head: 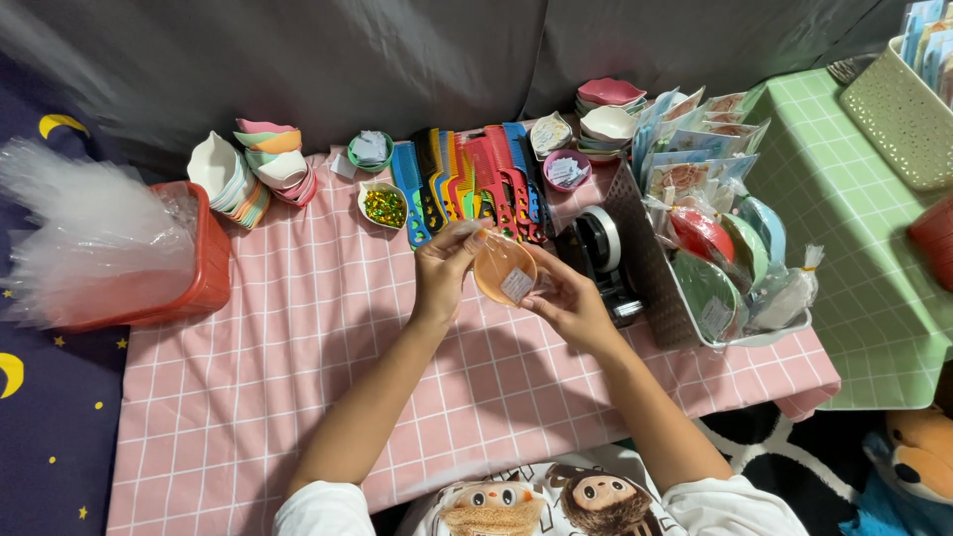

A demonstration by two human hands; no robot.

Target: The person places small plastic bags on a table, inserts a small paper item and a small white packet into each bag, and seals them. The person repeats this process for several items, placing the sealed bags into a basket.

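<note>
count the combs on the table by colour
blue combs: 2
red combs: 2
black comb: 1
yellow-orange combs: 2, overlapped, so roughly
total: about 7

Backdrop: grey sofa
Table: pink checked cloth
Right: green checked table
Left: navy moon-and-star fabric

A small orange bowl, tilted, with a small white slip inside, sits above the pink checked cloth.
</note>
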